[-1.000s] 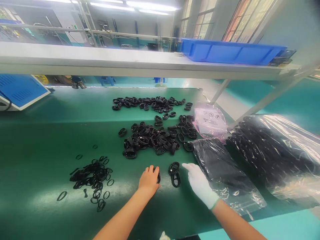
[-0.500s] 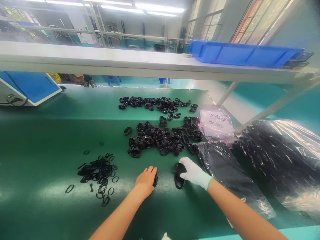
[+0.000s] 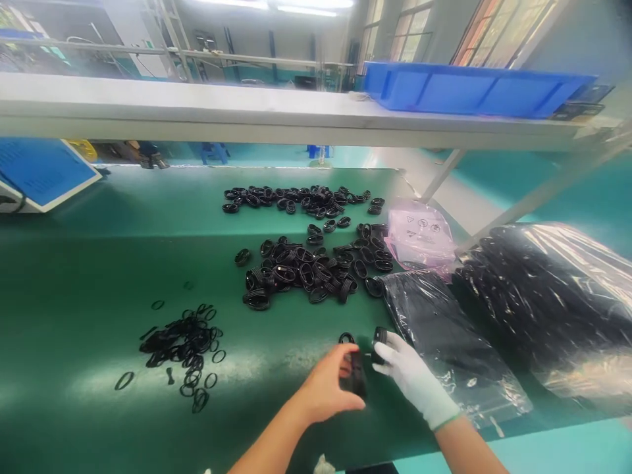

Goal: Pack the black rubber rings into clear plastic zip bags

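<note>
My bare left hand (image 3: 328,390) curls its fingers round a black rubber ring bundle (image 3: 356,378) just above the green table mat (image 3: 99,263). My right hand (image 3: 412,378), in a white glove, pinches another black ring piece (image 3: 379,337) right beside it. Both hands meet near the table's front edge. A single ring (image 3: 346,338) lies just beyond them. Farther back sits a pile of bundled black rings (image 3: 306,270), and a scatter of thin loose rings (image 3: 185,352) lies to the left.
Two clear plastic bags of black parts (image 3: 444,336) (image 3: 548,296) lie at the right, with a pink bag (image 3: 419,234) behind. More ring bundles (image 3: 301,199) line the far mat. A white shelf (image 3: 247,112) with a blue bin (image 3: 469,89) spans overhead. A blue-topped device (image 3: 42,174) stands at the left.
My left hand moved right and closed on the ring bundle. The gloved right hand lifted a ring piece off the mat and drew back toward me.
</note>
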The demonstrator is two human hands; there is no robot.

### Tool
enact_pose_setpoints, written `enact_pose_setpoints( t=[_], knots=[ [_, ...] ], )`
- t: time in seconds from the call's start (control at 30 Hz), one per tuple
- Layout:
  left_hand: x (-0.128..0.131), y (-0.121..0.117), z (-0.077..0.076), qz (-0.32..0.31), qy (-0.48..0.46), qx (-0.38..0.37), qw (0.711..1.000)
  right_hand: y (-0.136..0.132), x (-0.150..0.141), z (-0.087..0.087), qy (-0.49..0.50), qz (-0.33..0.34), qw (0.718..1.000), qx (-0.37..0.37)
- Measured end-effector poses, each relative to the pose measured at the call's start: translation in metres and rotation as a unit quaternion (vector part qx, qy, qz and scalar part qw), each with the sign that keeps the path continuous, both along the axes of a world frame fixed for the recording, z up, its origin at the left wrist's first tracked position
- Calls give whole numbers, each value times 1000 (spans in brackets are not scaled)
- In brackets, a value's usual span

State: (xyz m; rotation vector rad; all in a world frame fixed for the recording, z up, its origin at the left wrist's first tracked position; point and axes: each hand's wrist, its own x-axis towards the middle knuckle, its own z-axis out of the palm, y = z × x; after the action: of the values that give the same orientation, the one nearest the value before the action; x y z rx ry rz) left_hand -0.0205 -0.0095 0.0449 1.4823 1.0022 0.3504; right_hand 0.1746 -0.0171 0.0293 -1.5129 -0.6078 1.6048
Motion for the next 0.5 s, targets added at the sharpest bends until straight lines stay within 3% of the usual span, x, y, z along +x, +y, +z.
enact_pose_setpoints(
  t=[0.07, 0.13, 0.27, 0.4, 0.5],
  knots=[
    [25, -2, -5, -69, 26, 5, 997, -2, 14, 3, -25, -45, 999, 5],
    [37, -1, -10, -86, 104, 46, 990, -2, 19, 5, -54, -53, 997, 13],
    [20, 12, -15, -8, 226, 112, 968, -2, 8, 6, -37, 21, 999, 28],
    [-3, 21, -15, 40, 172, 111, 978, 4, -11, -8, -43, 105, 993, 0],
    [-3, 19, -18, 44, 141, 101, 984, 11, -23, -23, -102, 146, 984, -24]
  ],
)
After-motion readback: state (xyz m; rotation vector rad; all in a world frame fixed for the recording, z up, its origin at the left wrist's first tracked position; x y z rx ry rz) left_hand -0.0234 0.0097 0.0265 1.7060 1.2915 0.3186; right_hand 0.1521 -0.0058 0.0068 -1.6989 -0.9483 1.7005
